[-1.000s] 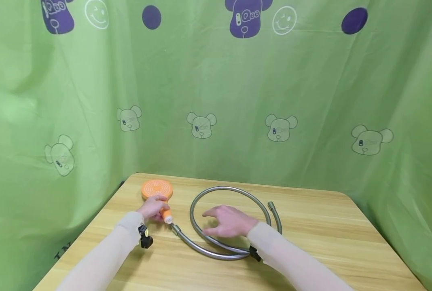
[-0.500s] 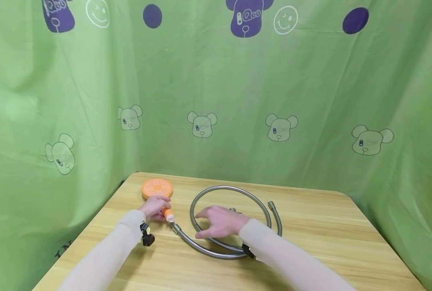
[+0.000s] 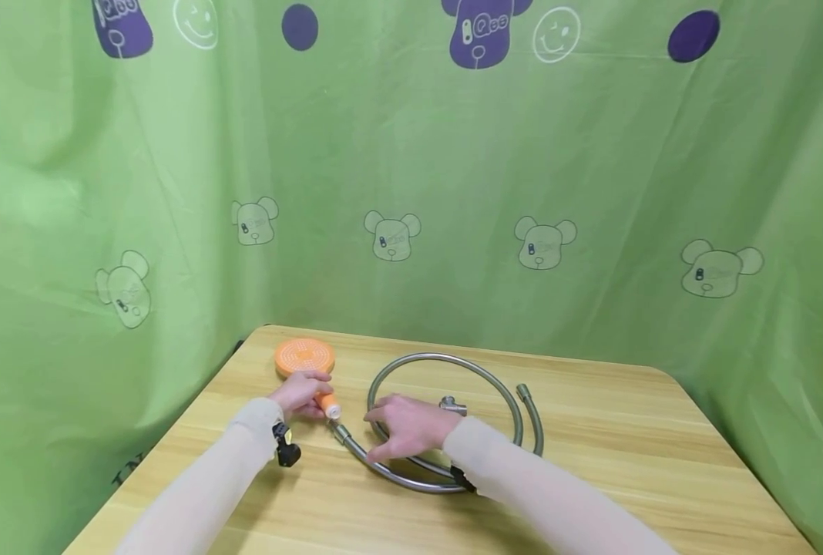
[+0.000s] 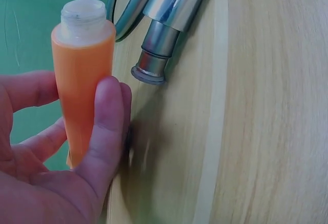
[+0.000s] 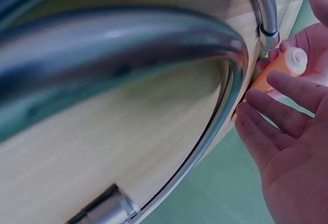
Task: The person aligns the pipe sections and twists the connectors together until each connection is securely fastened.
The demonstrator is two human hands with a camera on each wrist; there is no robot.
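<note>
My left hand (image 3: 304,393) grips the handle of an orange shower head (image 3: 304,356), fingers and thumb round it. Its disc lies toward the back left of the table. The handle's white threaded end (image 4: 83,19) is bare and points toward me. Just past that end lies the metal connector (image 4: 174,1) of a coiled shower hose (image 3: 431,357), close but apart from it. My right hand (image 3: 411,426) hovers over the left part of the coil, holding nothing; its fingers (image 5: 284,114) are spread in the right wrist view. Whether it touches the hose, I cannot tell.
A small metal fitting (image 3: 451,406) lies inside the hose loop, partly behind my right wrist. The hose's other end (image 3: 523,391) points to the back on the right. The wooden table (image 3: 626,462) is surrounded by a green patterned curtain (image 3: 453,154).
My right hand has shifted left across the coil, uncovering the small metal fitting. The left hand keeps its hold on the shower head, whose handle end has moved slightly right and up in view.
</note>
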